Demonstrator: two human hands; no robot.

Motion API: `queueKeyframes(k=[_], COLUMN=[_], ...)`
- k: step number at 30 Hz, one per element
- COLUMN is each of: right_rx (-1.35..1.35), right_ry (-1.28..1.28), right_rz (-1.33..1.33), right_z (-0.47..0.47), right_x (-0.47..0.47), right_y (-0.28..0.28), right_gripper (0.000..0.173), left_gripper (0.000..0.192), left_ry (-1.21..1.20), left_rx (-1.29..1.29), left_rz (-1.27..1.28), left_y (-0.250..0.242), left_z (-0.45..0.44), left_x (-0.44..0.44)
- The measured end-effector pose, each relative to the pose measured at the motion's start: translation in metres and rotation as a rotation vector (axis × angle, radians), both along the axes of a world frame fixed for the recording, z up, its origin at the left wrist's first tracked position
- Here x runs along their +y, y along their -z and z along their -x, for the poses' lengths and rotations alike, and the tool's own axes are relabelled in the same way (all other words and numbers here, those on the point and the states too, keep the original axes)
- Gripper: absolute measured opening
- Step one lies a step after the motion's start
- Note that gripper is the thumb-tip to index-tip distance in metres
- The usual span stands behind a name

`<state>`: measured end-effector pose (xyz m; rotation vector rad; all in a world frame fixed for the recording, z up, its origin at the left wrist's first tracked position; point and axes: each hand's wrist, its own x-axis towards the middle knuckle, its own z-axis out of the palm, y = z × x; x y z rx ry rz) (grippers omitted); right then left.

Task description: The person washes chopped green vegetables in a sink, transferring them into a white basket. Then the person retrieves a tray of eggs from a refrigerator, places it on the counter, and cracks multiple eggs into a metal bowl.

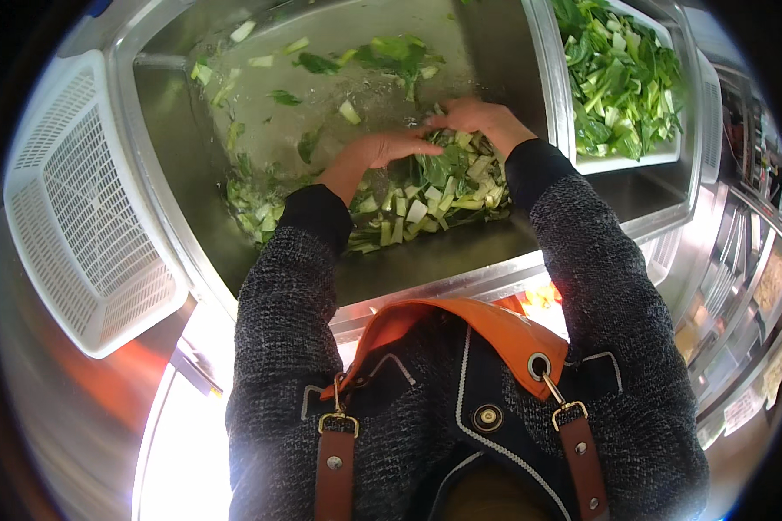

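Observation:
Water fills a metal sink basin [391, 286], and chopped leafy greens [423, 208] with pale stems are heaped towards its near side. My left hand [381, 150] reaches in from the left, fingers extended rightwards at the far edge of the heap. Just beyond and to the right, my right hand [472, 117] touches the heap's far right side, its fingers pointing left. The hands are close together; whether greens are gripped under either palm cannot be told. Loose leaves and stem pieces float or lie in the water farther off and along the left side.
On the right, past a metal divider [556, 84], a white container [665, 156] full of chopped greens sits in a second basin. An empty white slotted plastic basket [98, 195] stands left of the sink. Metal shelving [733, 260] with various items is at the far right.

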<state>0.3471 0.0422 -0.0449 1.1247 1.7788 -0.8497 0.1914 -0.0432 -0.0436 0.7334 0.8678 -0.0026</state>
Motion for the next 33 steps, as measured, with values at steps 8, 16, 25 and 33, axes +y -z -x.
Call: queueKeyframes(k=[8,16,25,33], right_rx=[0.055,0.093,0.484,0.777], right_ry=[-0.092,0.368,0.647,0.404], right_rz=[0.148,0.258,0.046,-0.295], right_z=[-0.049,-0.041,0.015,0.036], right_x=[-0.074,-0.105,-0.092,-0.062], right_y=[0.033,0.008,-0.036,-0.1], right_gripper=[0.068,0.063,0.037,0.032], left_gripper=[0.089,0.086,0.045,0.071], left_ry=[0.22,-0.336,-0.983,-1.138], left_rx=[0.023,-0.004,0.029,0.062], left_rz=[0.233,0.324,0.17,-0.264], left_y=[0.009,-0.014,-0.042,-0.118], left_z=[-0.01,-0.036,-0.039,-0.03], left_x=[-0.057,-0.097,-0.075,-0.048])
